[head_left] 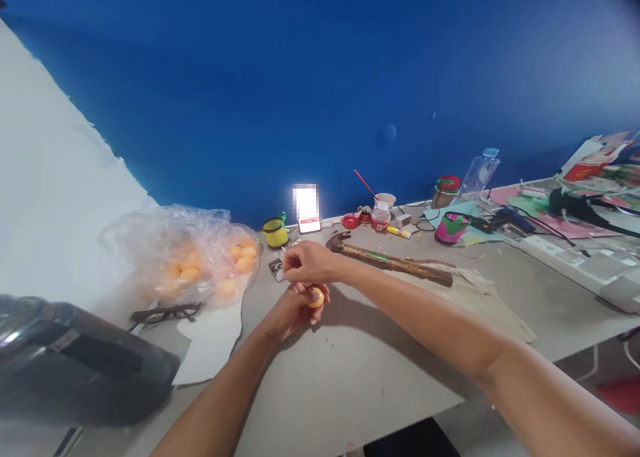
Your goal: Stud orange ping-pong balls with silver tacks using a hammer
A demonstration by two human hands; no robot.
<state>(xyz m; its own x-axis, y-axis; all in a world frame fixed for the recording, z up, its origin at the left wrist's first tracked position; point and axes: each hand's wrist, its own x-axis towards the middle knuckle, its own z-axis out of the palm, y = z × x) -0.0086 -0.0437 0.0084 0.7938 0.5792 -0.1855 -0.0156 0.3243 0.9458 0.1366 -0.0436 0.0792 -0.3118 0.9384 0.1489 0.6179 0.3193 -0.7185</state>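
Note:
My left hand (294, 312) is closed around an orange ping-pong ball (316, 298), low over the table. Just above and beyond it, my right hand (311, 262) has its fingers pinched together; whatever may be between them is hidden. Close to those fingertips lies a small dark packet (277, 269) with shiny bits on it. A clear plastic bag (150, 234) of several more orange balls (190, 274) rests to the left. Behind my right forearm lies a hammer (400, 262) with a worn wooden handle.
Black glasses (167, 312) and a large dark cylinder (75, 364) are at the left. Along the blue wall stand a yellow cup (275, 232), a lit phone (307, 210), a white cup (385, 200) and a clear bottle (480, 174). A cloth (480, 304) lies beneath the hammer.

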